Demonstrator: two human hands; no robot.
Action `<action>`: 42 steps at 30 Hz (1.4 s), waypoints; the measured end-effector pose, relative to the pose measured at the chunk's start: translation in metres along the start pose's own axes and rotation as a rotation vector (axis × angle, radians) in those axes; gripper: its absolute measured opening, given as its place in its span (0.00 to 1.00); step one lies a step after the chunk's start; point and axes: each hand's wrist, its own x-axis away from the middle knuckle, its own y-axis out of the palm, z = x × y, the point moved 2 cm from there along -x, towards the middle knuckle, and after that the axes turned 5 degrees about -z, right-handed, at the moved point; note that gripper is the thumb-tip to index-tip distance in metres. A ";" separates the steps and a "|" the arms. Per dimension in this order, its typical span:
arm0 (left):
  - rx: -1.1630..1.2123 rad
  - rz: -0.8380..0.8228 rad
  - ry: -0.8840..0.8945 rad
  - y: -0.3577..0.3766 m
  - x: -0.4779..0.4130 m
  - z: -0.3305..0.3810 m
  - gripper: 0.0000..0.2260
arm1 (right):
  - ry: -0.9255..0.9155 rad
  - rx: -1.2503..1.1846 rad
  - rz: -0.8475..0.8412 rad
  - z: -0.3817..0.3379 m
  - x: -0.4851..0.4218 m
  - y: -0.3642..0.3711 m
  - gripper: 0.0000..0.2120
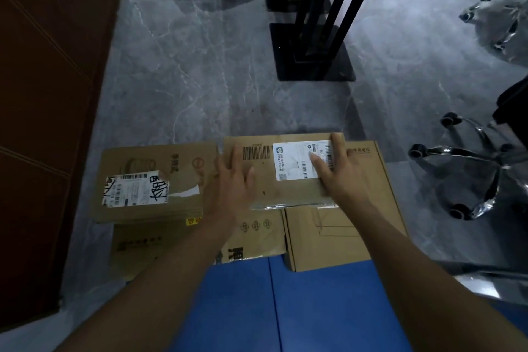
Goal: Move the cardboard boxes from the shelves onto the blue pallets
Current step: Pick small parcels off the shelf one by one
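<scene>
A flat cardboard box (265, 180) with a barcode and a white label lies on top of other boxes at the far end of the blue pallets (285, 308). My left hand (228, 186) rests flat on its left part, fingers straight. My right hand (340, 171) lies flat on its right part, over the white label. To the left sits another box (177, 168) bearing a scribbled label. Under them lie a lower left box (148, 246) and a lower right box (357, 237).
A brown door or cabinet (43, 123) stands along the left. A black stand base (311, 51) rises on the grey floor ahead. Chrome chair bases with castors (468, 166) stand at the right and at the far end.
</scene>
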 end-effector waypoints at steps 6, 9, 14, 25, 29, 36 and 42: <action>-0.039 -0.003 -0.006 0.021 -0.025 -0.011 0.26 | 0.012 -0.023 0.015 0.013 -0.017 0.027 0.28; -0.029 0.018 -0.003 0.027 -0.030 -0.010 0.25 | 0.010 -0.024 0.019 0.019 -0.020 0.034 0.28; -0.022 0.061 -0.005 0.031 -0.035 -0.011 0.23 | 0.019 0.008 0.039 0.025 -0.031 0.047 0.29; 0.036 0.009 -0.114 0.041 -0.044 -0.006 0.26 | -0.009 -0.049 0.032 0.029 -0.051 0.074 0.28; 0.103 0.002 -0.164 0.051 -0.048 -0.004 0.30 | -0.018 -0.034 0.031 0.034 -0.057 0.080 0.28; 0.218 0.006 -0.256 0.066 -0.052 0.000 0.26 | -0.025 -0.010 0.017 0.041 -0.066 0.092 0.30; 0.255 0.026 -0.311 0.073 -0.057 0.000 0.26 | -0.026 -0.001 -0.001 0.043 -0.072 0.100 0.29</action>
